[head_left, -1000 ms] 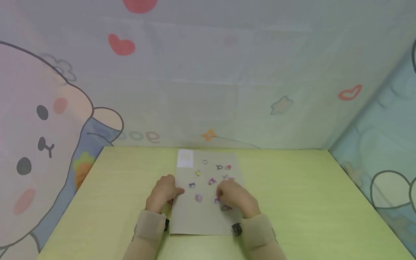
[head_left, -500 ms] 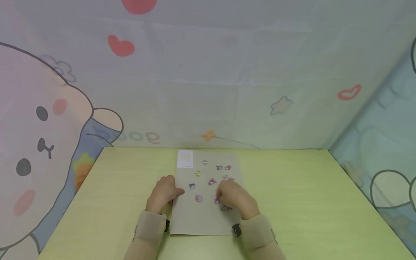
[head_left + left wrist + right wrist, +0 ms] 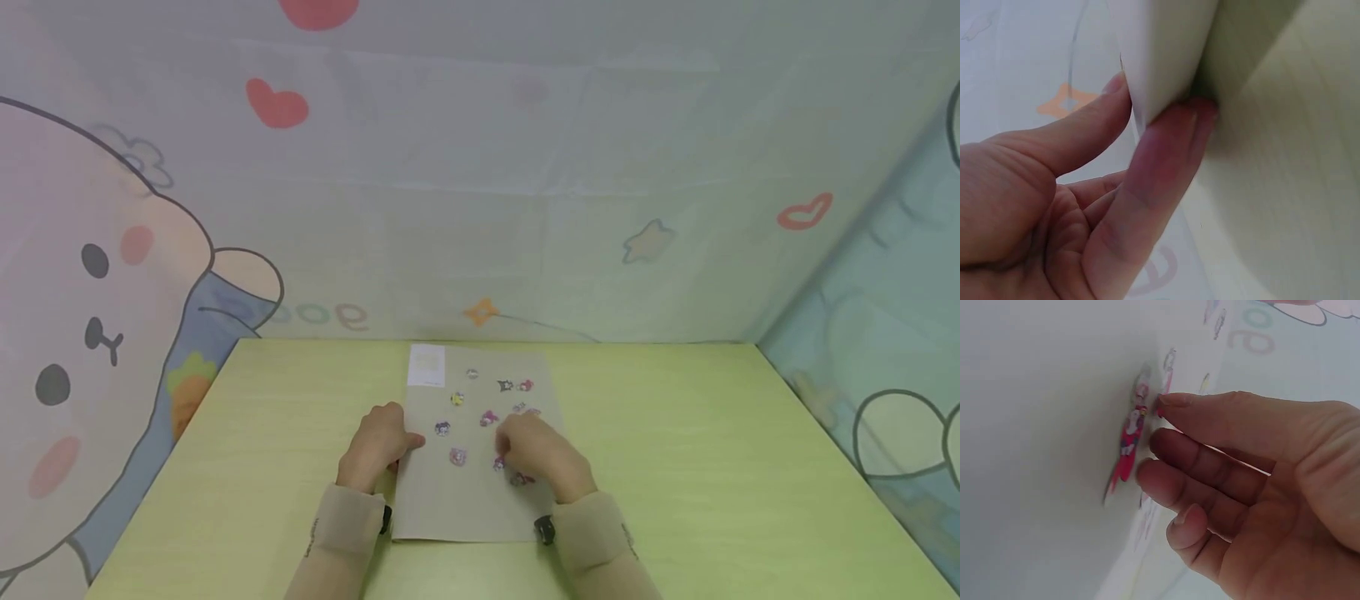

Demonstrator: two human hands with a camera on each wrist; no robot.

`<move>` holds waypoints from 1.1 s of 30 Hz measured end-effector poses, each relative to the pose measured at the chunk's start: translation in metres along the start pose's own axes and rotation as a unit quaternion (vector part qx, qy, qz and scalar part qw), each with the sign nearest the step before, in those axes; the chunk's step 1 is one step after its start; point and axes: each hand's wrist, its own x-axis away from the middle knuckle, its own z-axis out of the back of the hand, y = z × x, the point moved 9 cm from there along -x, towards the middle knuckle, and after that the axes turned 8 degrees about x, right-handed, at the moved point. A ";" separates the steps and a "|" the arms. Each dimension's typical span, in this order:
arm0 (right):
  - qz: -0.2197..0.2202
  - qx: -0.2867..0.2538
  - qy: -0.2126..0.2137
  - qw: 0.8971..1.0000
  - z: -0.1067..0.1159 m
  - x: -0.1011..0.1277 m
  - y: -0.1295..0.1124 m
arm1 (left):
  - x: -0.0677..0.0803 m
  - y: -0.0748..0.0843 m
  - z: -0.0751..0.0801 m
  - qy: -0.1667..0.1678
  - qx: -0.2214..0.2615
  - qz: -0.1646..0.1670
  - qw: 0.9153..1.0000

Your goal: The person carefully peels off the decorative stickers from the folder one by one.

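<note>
A grey-brown paper sheet (image 3: 457, 508) lies flat on the yellow-green table (image 3: 675, 458), dotted with several small cartoon stickers (image 3: 457, 457). My left hand (image 3: 405, 443) is at the sheet's left edge. In the left wrist view the left hand (image 3: 1160, 100) pinches that edge of the sheet (image 3: 1166, 44) between thumb and forefinger. My right hand (image 3: 507, 452) lies over the sheet's right half. In the right wrist view the right hand (image 3: 1154, 434) has nearly straight fingers whose tips touch a red and pink sticker (image 3: 1127, 450) stuck on the sheet (image 3: 1035, 425). Its thumb is hidden.
A white label (image 3: 427, 367) sits at the sheet's far left corner. Cartoon-printed fabric walls (image 3: 480, 208) close in the table at the back and on both sides. Bare tabletop spreads left and right of the sheet.
</note>
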 end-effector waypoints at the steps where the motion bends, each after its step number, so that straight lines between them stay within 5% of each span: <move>1: 0.000 -0.001 -0.001 1.000 -0.001 0.000 0.000 | 0.000 0.000 0.000 0.000 0.000 0.000 1.000; 26: 0.038 0.021 0.000 0.999 -0.002 0.000 -0.005 | 0.002 -0.001 0.001 0.001 0.009 0.002 1.000; 33: 0.039 -0.013 0.020 0.999 0.018 0.001 0.002 | 0.002 0.001 0.001 0.001 0.012 -0.002 1.000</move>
